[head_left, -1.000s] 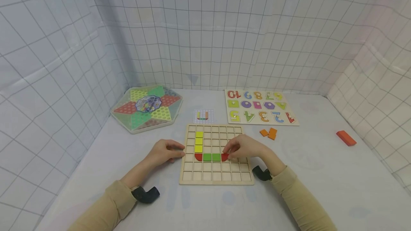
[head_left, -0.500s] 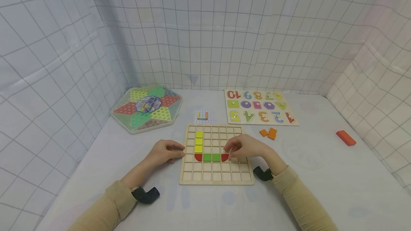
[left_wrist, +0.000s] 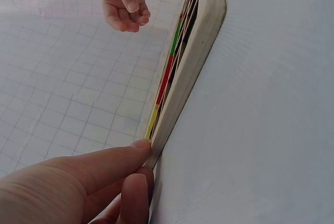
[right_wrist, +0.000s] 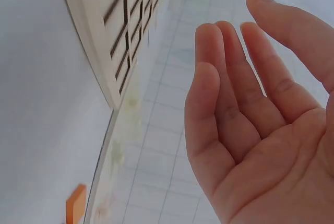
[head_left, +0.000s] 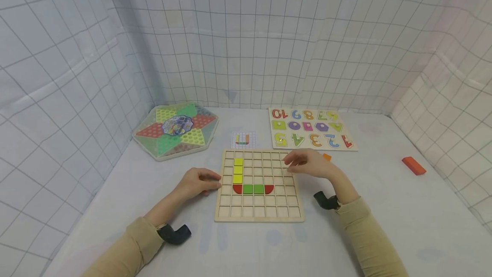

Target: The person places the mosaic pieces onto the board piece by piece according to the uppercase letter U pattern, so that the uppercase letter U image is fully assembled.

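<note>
A square wooden grid board [head_left: 259, 206] lies on the table. In its cells sit a column of yellow tiles [head_left: 238, 170], two green tiles [head_left: 253, 189] side by side, and a red rounded tile [head_left: 237, 189] at the left end of the green pair. A matching red rounded tile [head_left: 269, 189] closes the right end. My left hand [head_left: 197, 182] rests its fingertips against the board's left edge, also seen close up in the left wrist view. Above the board's upper right part hovers my right hand [head_left: 307, 163], with nothing between its loosely bent fingers [right_wrist: 207, 98].
Behind the board lies a small pattern card [head_left: 244, 139]. Orange tiles [head_left: 327, 157] are partly hidden by my right hand. A number puzzle board [head_left: 313, 129] stands back right, a hexagonal game board [head_left: 176, 129] back left, and a red-orange block [head_left: 414, 165] far right.
My right hand has let go of the right red rounded tile, which stays in its cell. It has risen and moved back and right, now covering most orange tiles. The left hand is still.
</note>
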Motion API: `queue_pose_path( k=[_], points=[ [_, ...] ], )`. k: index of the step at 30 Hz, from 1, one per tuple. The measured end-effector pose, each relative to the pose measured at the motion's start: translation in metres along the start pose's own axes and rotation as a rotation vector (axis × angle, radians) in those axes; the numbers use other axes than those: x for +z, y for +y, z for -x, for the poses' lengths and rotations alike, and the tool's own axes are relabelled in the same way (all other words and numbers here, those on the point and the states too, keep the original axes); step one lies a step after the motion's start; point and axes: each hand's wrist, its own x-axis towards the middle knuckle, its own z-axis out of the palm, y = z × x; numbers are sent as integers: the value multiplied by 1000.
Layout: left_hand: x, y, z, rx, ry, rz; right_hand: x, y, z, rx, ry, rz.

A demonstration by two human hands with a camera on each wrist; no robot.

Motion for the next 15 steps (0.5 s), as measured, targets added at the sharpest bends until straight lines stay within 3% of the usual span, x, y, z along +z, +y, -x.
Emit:
queue_pose_path(
  k=[8,15],
  points=[
    [0,-1,-1,0,-4,-1,-22,13,8,14,144,27],
    [0,0,-1,-4,-3,-1,-33,24,13,100,207,-24]
  ],
)
